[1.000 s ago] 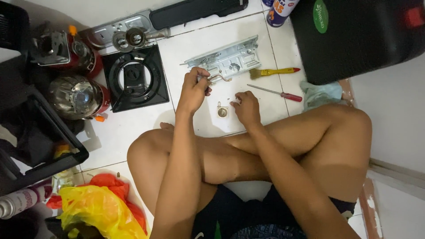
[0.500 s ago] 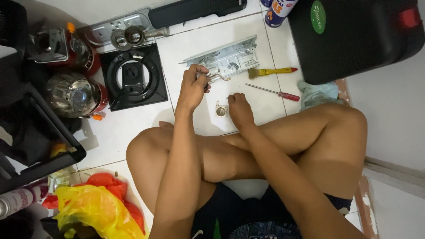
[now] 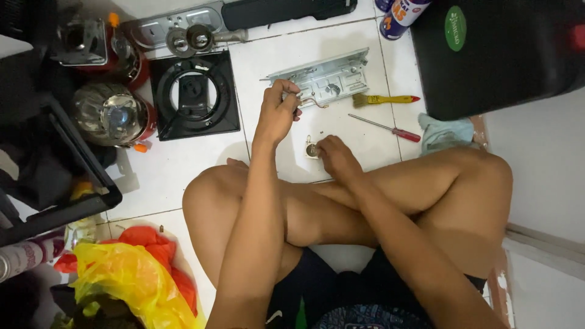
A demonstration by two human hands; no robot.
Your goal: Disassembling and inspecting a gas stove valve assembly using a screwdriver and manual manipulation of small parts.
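Note:
I sit cross-legged on a white tiled floor. My left hand [image 3: 279, 111] is raised over the tiles, its fingers pinched on a thin reddish wire [image 3: 314, 102] that runs to a grey metal stove panel [image 3: 323, 78] lying in front of me. My right hand [image 3: 334, 156] rests lower on the floor, with its fingertips on a small round metal part [image 3: 312, 150]. A yellow-handled brush [image 3: 385, 99] and a red-handled screwdriver [image 3: 385, 127] lie just right of the panel.
A black burner grate [image 3: 194, 96] lies to the left, with gas canisters and a round metal burner head [image 3: 113, 114] beyond it. A large black case [image 3: 506, 49] stands at the upper right, a folded cloth [image 3: 445, 133] below it. Yellow and red bags [image 3: 131, 281] lie lower left.
My right hand has slid a little left and down onto the small round part. My left hand stays at the panel's wire.

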